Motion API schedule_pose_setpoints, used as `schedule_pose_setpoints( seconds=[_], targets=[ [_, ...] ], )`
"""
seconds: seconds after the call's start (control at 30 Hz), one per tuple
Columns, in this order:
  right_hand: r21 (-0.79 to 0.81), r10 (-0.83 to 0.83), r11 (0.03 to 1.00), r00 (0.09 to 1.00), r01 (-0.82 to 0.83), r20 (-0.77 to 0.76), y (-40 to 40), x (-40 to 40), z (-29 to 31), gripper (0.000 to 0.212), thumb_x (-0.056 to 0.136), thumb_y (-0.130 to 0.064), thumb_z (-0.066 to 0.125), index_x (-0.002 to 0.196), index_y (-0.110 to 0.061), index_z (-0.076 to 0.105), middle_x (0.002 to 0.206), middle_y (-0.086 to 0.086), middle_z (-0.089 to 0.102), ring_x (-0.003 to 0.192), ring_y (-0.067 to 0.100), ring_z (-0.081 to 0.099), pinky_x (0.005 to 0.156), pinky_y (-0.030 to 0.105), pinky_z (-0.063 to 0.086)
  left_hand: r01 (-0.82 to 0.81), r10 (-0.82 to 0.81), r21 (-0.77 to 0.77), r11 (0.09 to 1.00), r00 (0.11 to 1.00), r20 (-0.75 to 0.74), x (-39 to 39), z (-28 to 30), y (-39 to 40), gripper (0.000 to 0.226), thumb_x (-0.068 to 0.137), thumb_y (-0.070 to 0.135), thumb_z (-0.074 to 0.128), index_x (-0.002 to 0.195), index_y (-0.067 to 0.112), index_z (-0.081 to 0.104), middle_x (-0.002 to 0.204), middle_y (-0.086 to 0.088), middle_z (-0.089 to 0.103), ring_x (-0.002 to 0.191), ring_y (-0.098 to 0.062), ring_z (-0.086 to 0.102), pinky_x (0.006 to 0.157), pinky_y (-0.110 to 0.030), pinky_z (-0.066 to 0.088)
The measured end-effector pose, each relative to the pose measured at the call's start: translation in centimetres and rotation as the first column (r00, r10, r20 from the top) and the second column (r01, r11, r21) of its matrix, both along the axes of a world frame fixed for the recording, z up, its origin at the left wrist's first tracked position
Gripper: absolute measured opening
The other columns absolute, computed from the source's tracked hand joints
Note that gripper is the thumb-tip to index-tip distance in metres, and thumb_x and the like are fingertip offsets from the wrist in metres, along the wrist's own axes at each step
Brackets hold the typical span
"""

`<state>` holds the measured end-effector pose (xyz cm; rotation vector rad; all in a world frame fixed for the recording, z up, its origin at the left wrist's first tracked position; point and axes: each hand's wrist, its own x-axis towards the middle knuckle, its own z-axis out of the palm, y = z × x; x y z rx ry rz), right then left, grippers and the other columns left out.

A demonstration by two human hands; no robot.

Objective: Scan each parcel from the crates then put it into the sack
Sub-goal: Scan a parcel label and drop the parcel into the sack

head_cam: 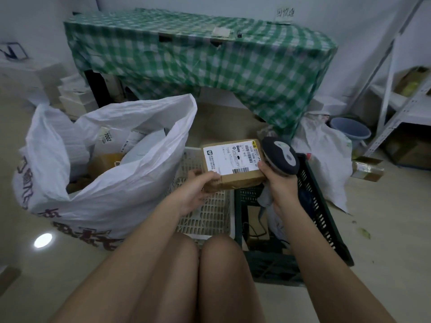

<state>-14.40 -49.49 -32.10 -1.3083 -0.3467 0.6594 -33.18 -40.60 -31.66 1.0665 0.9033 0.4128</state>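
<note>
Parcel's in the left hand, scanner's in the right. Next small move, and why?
Probably tilt the scanner head down onto the label: the right hand holds it beside the parcel, facing up, while the left hand presents the label.

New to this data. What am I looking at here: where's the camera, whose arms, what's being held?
There is no robot here. It is one picture from a wide-angle camera worn on a person's head, looking forward and down, so the bare arms and knees at the bottom are the wearer's own, and straight lines bend near the edges.

The left hand grips a brown cardboard parcel with its white shipping label facing up. The right hand holds a dark handheld scanner right beside the parcel's label.

On the floor below the hands sit two crates: a white crate and a dark crate to its right with some items still in it. To the left stands an open white sack that already holds several parcels. Behind is a table under a green checked cloth.
</note>
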Motion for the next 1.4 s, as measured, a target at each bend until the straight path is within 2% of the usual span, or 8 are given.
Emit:
schedule_pose_setpoints(
  seconds=[0.13, 0.3, 0.47, 0.63, 0.77, 1.13, 1.23, 1.4],
  targets=[
    [-0.012, 0.075, 0.997, 0.996, -0.074, 0.057, -0.9, 1.1, 0.3, 0.052, 0.072, -0.007, 0.081, 0.121, -0.008, 0.063, 0.116, 0.005, 0.068, 0.106, 0.017, 0.064, 0.091, 0.032, 0.053, 0.075, -0.062, 0.151, 0.986, 0.994, -0.092, -1.3, -0.2, 0.6, 0.105, 0.048, 0.092, 0.057, 0.130, 0.027, 0.055, 0.123, 0.000, 0.066, 0.117, -0.020, 0.058, 0.110, -0.047, 0.032],
    [0.026, 0.188, 0.981, 0.976, -0.191, 0.109, -1.7, 1.0, 0.9, 0.037, 0.076, 0.010, 0.072, 0.108, -0.009, 0.064, 0.104, 0.006, 0.069, 0.089, 0.011, 0.068, 0.076, 0.023, 0.058, 0.188, -0.170, 0.147, 0.971, 0.978, -0.124, -2.3, -0.9, 0.9, 0.055, 0.079, 0.047, 0.072, 0.122, 0.032, 0.043, 0.120, -0.006, 0.065, 0.101, -0.021, 0.067, 0.099, -0.043, 0.049],
    [-0.072, 0.291, 0.957, 0.933, -0.282, 0.211, -1.8, 0.8, 1.5, 0.025, 0.076, 0.004, 0.074, 0.098, -0.006, 0.069, 0.093, 0.005, 0.073, 0.084, 0.012, 0.070, 0.074, 0.025, 0.057, 0.251, -0.228, 0.131, 0.959, 0.959, -0.167, -2.6, -1.0, 0.0, 0.081, 0.044, 0.035, 0.083, 0.115, 0.019, 0.046, 0.117, -0.006, 0.066, 0.111, -0.023, 0.063, 0.102, -0.042, 0.048],
    [-0.146, 0.330, 0.944, 0.888, -0.297, 0.322, -1.6, 0.3, 2.1, 0.026, 0.077, 0.005, 0.074, 0.102, 0.007, 0.067, 0.090, 0.004, 0.071, 0.076, 0.003, 0.068, 0.068, 0.016, 0.053, 0.338, -0.321, 0.081, 0.938, 0.931, -0.174, -2.1, -1.2, -1.2, 0.074, 0.077, 0.032, 0.076, 0.137, 0.028, 0.033, 0.116, 0.003, 0.067, 0.110, -0.017, 0.063, 0.096, -0.036, 0.050],
    [-0.204, 0.373, 0.926, 0.854, -0.318, 0.363, -1.2, 0.0, 2.3, 0.028, 0.077, 0.003, 0.076, 0.103, 0.005, 0.068, 0.094, 0.006, 0.071, 0.082, 0.005, 0.069, 0.072, 0.018, 0.053, 0.255, -0.251, 0.020, 0.967, 0.959, -0.131, -2.1, -1.6, -1.6, 0.045, 0.096, 0.045, 0.049, 0.135, 0.026, 0.039, 0.114, 0.002, 0.070, 0.107, -0.018, 0.065, 0.090, -0.039, 0.053],
    [-0.222, 0.237, 0.958, 0.942, -0.184, 0.239, -1.0, -1.5, 3.6, 0.039, 0.083, -0.014, 0.074, 0.120, -0.013, 0.060, 0.102, 0.000, 0.064, 0.096, 0.018, 0.060, 0.073, 0.029, 0.054, -0.053, 0.054, 0.027, 0.998, 0.998, -0.038, -2.3, -2.2, 0.4, 0.056, 0.090, 0.023, 0.065, 0.138, 0.012, 0.037, 0.111, -0.011, 0.068, 0.097, -0.026, 0.067, 0.068, -0.037, 0.056],
    [-0.284, 0.276, 0.936, 0.932, -0.206, 0.234, -1.7, -2.2, 3.2, 0.041, 0.083, -0.015, 0.075, 0.121, -0.013, 0.060, 0.106, 0.002, 0.065, 0.095, 0.019, 0.060, 0.080, 0.038, 0.055, -0.133, 0.133, 0.013, 0.991, 0.991, 0.006, -1.9, -2.6, 0.9, 0.063, 0.087, 0.022, 0.069, 0.140, 0.013, 0.036, 0.114, -0.010, 0.067, 0.102, -0.025, 0.065, 0.085, -0.049, 0.055],
    [-0.312, 0.293, 0.926, 0.925, -0.211, 0.243, -2.7, -3.1, 3.2, 0.026, 0.084, -0.013, 0.074, 0.108, -0.011, 0.064, 0.082, 0.008, 0.065, 0.071, 0.018, 0.058, 0.068, 0.035, 0.051, -0.182, 0.181, 0.035, 0.983, 0.982, 0.047, -1.6, -2.8, 1.2, 0.071, 0.083, 0.023, 0.073, 0.143, 0.015, 0.034, 0.121, -0.004, 0.064, 0.109, -0.022, 0.062, 0.100, -0.056, 0.046]
  ],
)
